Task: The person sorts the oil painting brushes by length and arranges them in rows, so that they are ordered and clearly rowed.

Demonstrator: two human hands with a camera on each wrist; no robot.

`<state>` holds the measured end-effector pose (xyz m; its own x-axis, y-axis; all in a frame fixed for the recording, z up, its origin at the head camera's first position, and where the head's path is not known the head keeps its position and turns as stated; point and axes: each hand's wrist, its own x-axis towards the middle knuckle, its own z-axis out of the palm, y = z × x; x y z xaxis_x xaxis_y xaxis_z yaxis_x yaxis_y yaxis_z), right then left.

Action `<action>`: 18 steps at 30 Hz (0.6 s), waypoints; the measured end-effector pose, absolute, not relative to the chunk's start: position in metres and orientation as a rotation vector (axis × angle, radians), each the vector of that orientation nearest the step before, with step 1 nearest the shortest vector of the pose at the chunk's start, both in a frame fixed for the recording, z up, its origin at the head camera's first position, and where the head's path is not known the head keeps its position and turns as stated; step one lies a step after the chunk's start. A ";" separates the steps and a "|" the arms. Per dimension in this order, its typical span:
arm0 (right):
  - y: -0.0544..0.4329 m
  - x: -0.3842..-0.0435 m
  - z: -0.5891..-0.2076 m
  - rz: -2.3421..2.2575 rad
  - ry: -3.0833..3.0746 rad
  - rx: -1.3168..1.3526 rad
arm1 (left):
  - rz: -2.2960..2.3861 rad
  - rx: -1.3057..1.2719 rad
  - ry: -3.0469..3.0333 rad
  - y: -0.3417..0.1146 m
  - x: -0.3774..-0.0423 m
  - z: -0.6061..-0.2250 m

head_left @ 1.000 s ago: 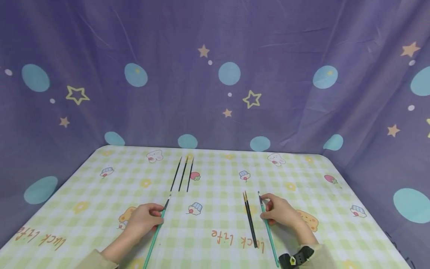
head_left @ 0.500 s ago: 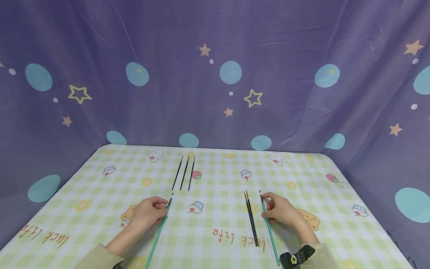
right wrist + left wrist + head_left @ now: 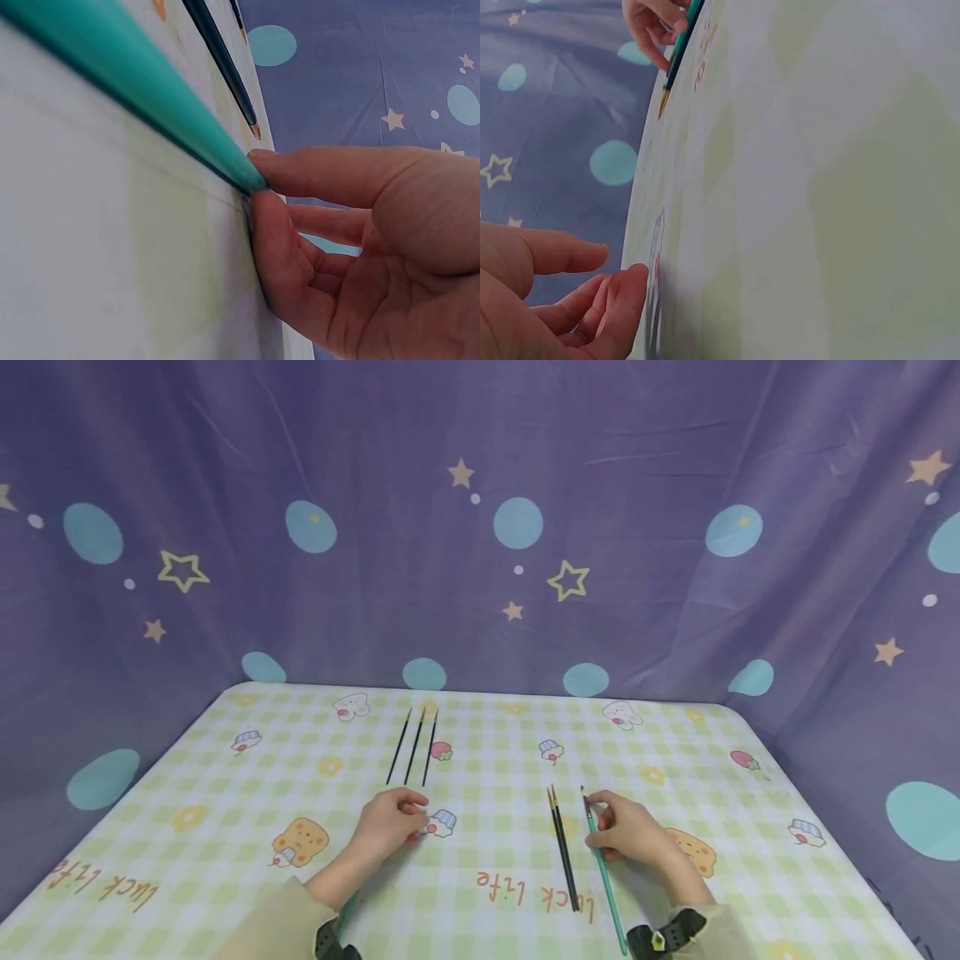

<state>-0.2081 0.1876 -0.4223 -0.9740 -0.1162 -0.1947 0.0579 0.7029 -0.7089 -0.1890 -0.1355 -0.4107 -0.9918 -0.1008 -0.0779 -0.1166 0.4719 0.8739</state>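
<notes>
My right hand (image 3: 626, 828) pinches a green-handled paintbrush (image 3: 611, 897) near its ferrule, between thumb and fingertips; the handle slants toward the table's near edge. In the right wrist view the green handle (image 3: 172, 105) runs up to the pinch. My left hand (image 3: 384, 825) hovers by a printed cupcake with loosely bent fingers and nothing between them; the left wrist view shows a gap between thumb and fingers (image 3: 622, 300). Beneath the left forearm, a second green-handled paintbrush (image 3: 347, 914) is mostly hidden. Two black-handled paintbrushes (image 3: 565, 858) lie close together left of my right hand.
Three thin black paintbrushes (image 3: 416, 748) lie side by side beyond my left hand, tips pointing away. The table wears a green-checked cloth (image 3: 495, 802) with cartoon prints. A purple curtain (image 3: 420, 585) hangs behind its far edge.
My left hand has let go of its green paintbrush and moved right, toward the middle; its forearm now covers most of that brush. My right hand stays on its paintbrush, nearly still.
</notes>
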 end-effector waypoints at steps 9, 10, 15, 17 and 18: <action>0.191 -0.208 -0.423 -1.136 2.688 -0.044 | 1.647 -0.085 2.586 -0.103 -0.200 -0.418; 0.191 -0.208 -0.423 -1.135 2.690 -0.043 | 1.651 -0.077 2.578 -0.100 -0.202 -0.419; 0.191 -0.209 -0.424 -1.151 2.678 -0.059 | 1.703 -0.054 2.514 -0.086 -0.205 -0.422; 0.190 -0.209 -0.424 -1.155 2.676 -0.066 | 1.724 -0.051 2.479 -0.079 -0.206 -0.423; 0.190 -0.209 -0.424 -1.158 2.674 -0.069 | 1.735 -0.048 2.461 -0.074 -0.207 -0.423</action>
